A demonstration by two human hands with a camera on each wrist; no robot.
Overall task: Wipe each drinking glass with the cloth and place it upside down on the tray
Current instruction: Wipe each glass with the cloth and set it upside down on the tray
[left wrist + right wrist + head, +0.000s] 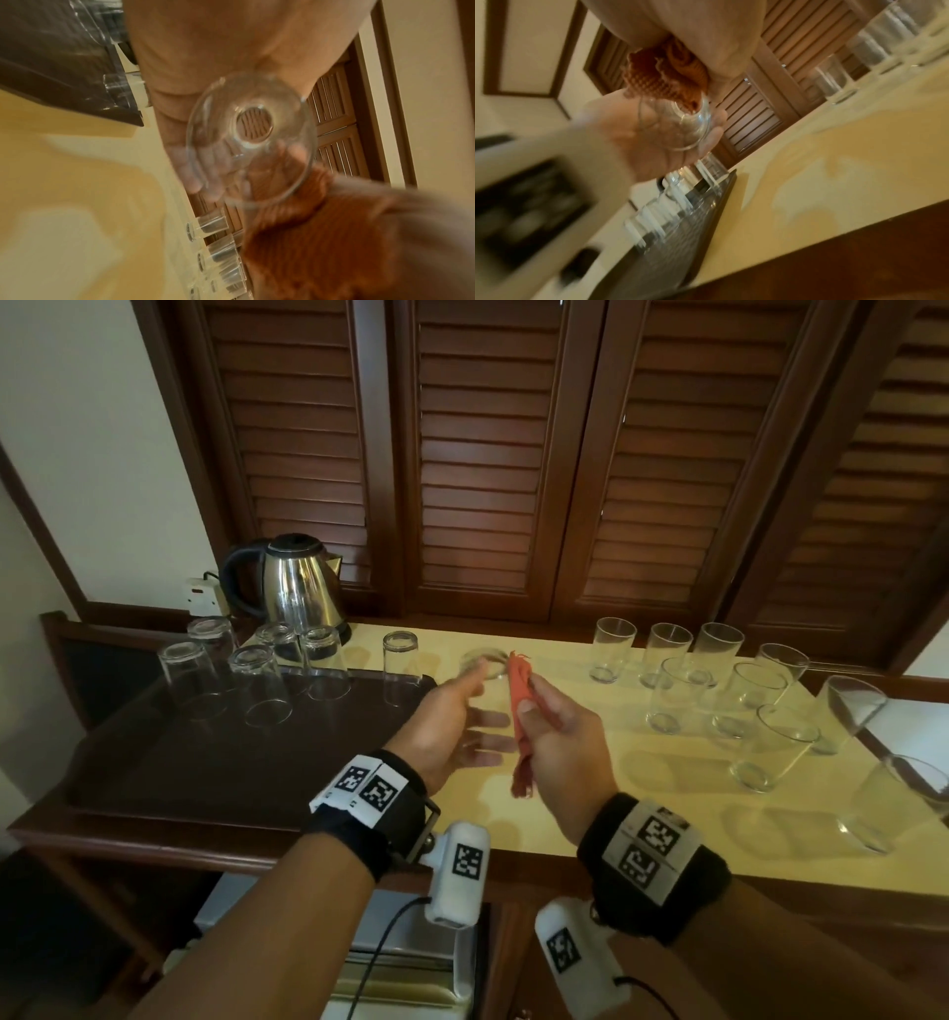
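**Glass held on its side against the cloth, above the surface**

The glass (480, 706) being wiped lies on its side in the air above the yellow surface (590, 762), just right of the tray (169, 762), with its thick base pointing away from the person toward the shutters (488, 454).

Louvred wooden shutters fill the back of the head view. Below them the surface runs left to right, and the dark tray takes up its left part.

On the tray six glasses stand upside down: five in a cluster (251, 670) at the far left and one (399, 667) alone near the tray's right rim. A steel kettle (292, 588) stands behind the cluster.

On the right part of the surface upright glasses (719, 680) stand in loose rows, well apart from the tray.

The left hand (441, 726) holds the glass from the left side, thumb along the top and fingers curled under it; the left wrist view looks straight down the open mouth (250, 142) to the base, with the fingers seen through the wall.

The right hand (560, 742) pinches the orange cloth (521, 711) between thumb and fingers. The cloth is folded into a narrow strip that lies along the right side of the glass, one end past the base and the other hanging frayed below the hand. In the right wrist view the cloth (664, 77) is bunched at the glass, touching it.
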